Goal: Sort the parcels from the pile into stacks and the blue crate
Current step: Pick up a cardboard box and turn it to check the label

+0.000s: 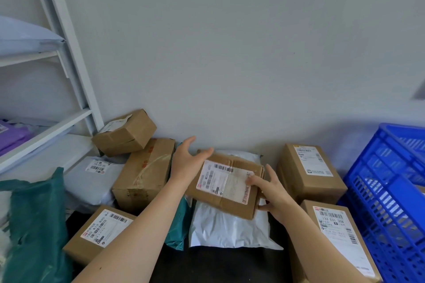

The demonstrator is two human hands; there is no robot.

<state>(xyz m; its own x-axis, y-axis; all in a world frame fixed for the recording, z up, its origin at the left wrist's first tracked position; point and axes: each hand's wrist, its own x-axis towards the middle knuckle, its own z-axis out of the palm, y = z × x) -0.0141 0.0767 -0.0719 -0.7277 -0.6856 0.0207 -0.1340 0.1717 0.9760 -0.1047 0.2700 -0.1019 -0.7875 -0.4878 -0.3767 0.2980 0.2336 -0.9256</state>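
Note:
A flat cardboard box (226, 187) with a white shipping label lies tilted on a white poly mailer (226, 230) in the middle of the pile. My right hand (272, 193) holds the box's right end, thumb on the label and a fingertip showing under the near corner. At the box's far left corner my left hand (187, 159) is spread with straight fingers, its thumb touching the edge. The blue crate (388, 193) stands at the right, its inside mostly out of view.
Cardboard boxes stand right (309, 174), near right (338, 243), near left (101, 234) and left (143, 174), with a small one (125, 132) on top. Green bags (34, 225), a grey mailer (92, 179) and a white shelf rack (46, 131) fill the left. The wall is close behind.

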